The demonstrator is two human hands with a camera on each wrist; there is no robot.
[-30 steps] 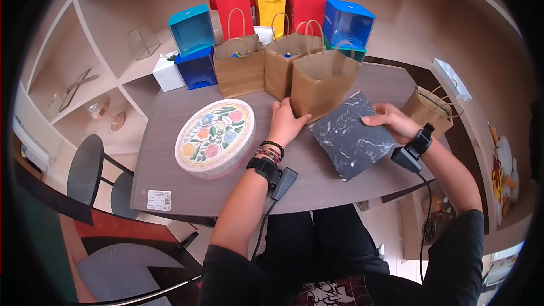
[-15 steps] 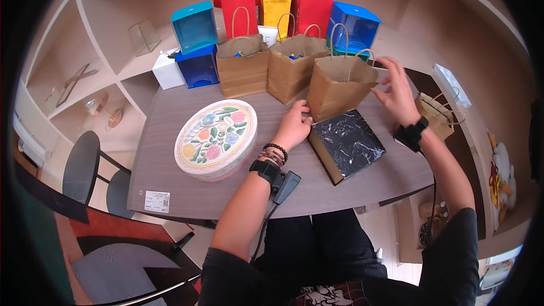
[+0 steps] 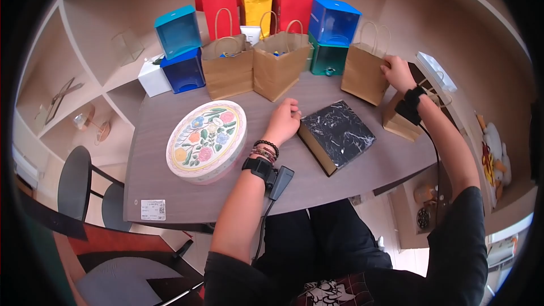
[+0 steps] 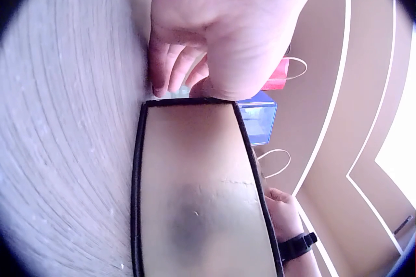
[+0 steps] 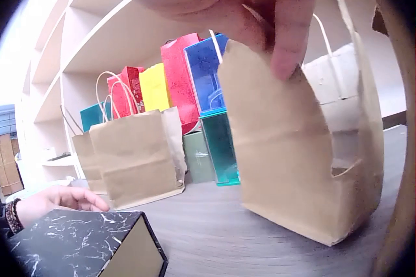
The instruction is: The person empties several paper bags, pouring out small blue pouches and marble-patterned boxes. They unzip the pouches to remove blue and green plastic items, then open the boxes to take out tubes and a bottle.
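Paper bag (image 3: 362,76) in right hand (image 3: 400,73), left hand (image 3: 283,122) apart

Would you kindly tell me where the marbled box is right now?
In the head view, the marbled box lies on the table right of centre, between the left hand and the paper bag that the right hand holds.
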